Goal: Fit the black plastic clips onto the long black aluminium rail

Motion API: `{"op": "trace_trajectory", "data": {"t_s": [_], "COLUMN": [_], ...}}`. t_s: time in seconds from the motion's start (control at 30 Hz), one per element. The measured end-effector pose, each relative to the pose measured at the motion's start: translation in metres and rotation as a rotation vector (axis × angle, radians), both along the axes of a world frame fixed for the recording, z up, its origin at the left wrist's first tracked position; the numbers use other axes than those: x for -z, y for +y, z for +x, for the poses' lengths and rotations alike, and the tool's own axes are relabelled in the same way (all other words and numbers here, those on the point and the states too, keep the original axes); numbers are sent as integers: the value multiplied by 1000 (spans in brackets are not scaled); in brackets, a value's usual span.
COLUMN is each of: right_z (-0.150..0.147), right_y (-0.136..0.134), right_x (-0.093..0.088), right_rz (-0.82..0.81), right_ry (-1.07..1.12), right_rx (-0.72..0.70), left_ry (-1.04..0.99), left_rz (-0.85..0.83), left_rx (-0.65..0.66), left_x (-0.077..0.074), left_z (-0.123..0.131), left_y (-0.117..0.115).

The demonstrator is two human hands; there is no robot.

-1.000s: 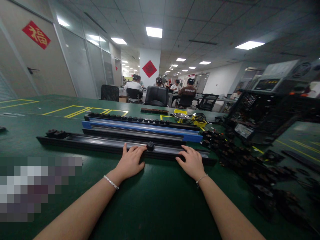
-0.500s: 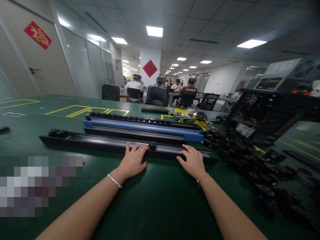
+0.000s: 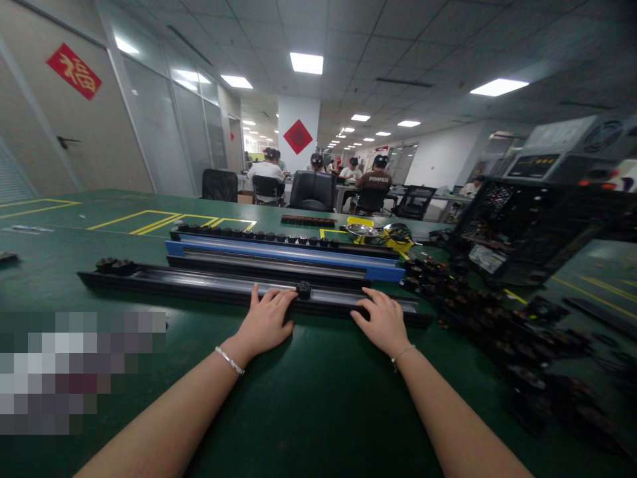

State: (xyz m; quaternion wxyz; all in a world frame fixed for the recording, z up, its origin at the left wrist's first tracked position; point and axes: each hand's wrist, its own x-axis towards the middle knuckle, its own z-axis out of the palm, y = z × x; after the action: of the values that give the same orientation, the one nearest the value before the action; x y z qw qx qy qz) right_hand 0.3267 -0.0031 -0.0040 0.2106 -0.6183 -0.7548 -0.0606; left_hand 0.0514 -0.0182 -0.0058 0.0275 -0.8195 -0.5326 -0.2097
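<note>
A long black rail (image 3: pixel 199 284) lies across the green table (image 3: pixel 318 392) in front of me. My left hand (image 3: pixel 266 322) rests flat on its near edge, fingers stretched out, fingertips touching a small black slider piece (image 3: pixel 302 289) seated in the rail. My right hand (image 3: pixel 383 323) lies flat on the rail a little to the right, fingers spread, holding nothing. Two black pieces (image 3: pixel 113 265) sit at the rail's left end.
Behind it lie a blue-edged rail (image 3: pixel 283 255) and another black rail (image 3: pixel 269 238) lined with several small pieces. A pile of black parts (image 3: pixel 497 318) spreads at right, below a black crate (image 3: pixel 517 232). A metal bowl (image 3: pixel 361 231) stands further back. People sit at far tables.
Almost nothing: both hands stay on the rail. The view has shifted slightly, and the hands sit a touch to the right of where they were a second ago.
</note>
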Motion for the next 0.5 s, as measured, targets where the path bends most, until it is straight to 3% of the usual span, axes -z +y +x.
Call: {"op": "trace_trajectory", "data": {"t_s": [0.5], "right_z": [0], "right_y": [0], "right_x": [1], "right_rz": [31], "right_ry": [-2], "right_rx": [-4], "left_ry": [19], "left_rz": [19], "left_rx": [-11], "left_x": [1], "left_z": [1], "left_y": [1]}}
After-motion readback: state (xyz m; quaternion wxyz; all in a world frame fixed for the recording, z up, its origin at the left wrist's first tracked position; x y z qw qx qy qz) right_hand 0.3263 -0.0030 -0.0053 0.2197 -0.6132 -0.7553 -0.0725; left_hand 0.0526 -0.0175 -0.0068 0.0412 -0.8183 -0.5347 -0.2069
